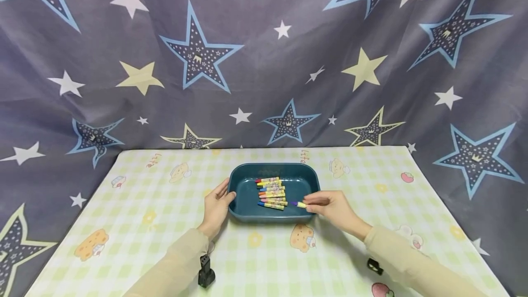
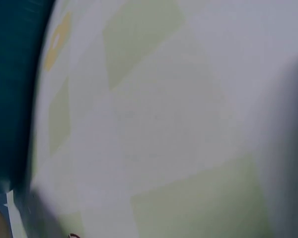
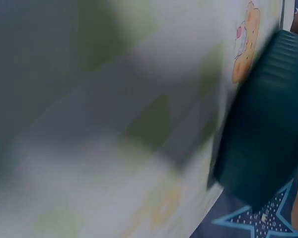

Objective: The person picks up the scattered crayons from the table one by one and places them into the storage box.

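A dark teal dish (image 1: 243,217) with rounded corners stands on the table, and several crayons (image 1: 272,194) lie side by side in a column inside it. My left hand (image 1: 217,206) grips the dish's left wall, thumb over the rim. At the right end of the dish, my right hand (image 1: 330,207) pinches a purple-tipped crayon (image 1: 301,204) low over the dish floor; whether it touches the floor I cannot tell. In the left wrist view the dish's side (image 2: 12,89) fills the left edge. The right wrist view shows the dish's outer wall (image 3: 268,119), with the crayons hidden.
A green-and-white checked cloth (image 1: 156,223) with printed cartoons covers the table. Behind it hangs a grey curtain (image 1: 255,58) patterned with stars. A small black device (image 1: 205,272) is beside the left sleeve, and another black device (image 1: 374,266) is at the right sleeve.
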`<state>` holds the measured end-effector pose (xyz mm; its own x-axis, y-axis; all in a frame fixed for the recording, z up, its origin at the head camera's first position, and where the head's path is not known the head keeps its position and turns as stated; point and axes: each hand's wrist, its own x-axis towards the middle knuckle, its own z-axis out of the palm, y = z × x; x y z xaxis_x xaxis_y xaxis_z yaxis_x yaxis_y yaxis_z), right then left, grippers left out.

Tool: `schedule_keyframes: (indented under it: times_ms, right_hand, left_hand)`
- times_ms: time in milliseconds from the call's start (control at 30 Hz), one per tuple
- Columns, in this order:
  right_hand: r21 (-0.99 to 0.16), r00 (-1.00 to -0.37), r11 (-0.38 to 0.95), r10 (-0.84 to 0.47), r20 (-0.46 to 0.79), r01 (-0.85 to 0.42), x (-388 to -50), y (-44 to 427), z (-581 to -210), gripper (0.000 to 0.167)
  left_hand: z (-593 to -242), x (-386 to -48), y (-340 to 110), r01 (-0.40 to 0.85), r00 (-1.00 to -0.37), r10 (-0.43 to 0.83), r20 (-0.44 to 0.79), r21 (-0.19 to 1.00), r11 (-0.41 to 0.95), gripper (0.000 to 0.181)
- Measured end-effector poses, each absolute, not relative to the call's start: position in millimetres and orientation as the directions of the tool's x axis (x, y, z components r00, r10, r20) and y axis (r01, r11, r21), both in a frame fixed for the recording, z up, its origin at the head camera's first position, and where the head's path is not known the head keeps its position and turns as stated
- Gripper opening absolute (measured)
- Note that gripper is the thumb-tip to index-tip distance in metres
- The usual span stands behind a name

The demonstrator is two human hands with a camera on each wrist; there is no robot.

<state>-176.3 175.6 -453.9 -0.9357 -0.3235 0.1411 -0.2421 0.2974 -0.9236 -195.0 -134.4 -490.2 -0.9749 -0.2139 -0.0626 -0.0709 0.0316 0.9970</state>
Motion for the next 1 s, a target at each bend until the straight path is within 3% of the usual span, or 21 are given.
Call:
schedule_keyframes:
  times_ms: [400,700,1000]
  right_hand:
    - [-0.918,-0.907,0.367,-0.420,-0.022,-0.148,-208,112,-460,0.029]
    - [-0.923,-0.912,0.380,-0.397,-0.107,-0.057,-215,94,-465,0.027]
    - [-0.900,-0.917,0.421,-0.394,-0.065,-0.117,-216,97,-467,0.032]
  left_hand:
    - [-492,-197,-130,-0.082,-0.974,-0.214,-0.074,0.996,0.027,0.050]
    - [-492,-201,-135,-0.065,-0.974,-0.221,-0.056,0.997,0.034,0.050]
    - [-490,-204,-134,-0.047,-0.976,-0.213,-0.043,0.999,0.013,0.049]
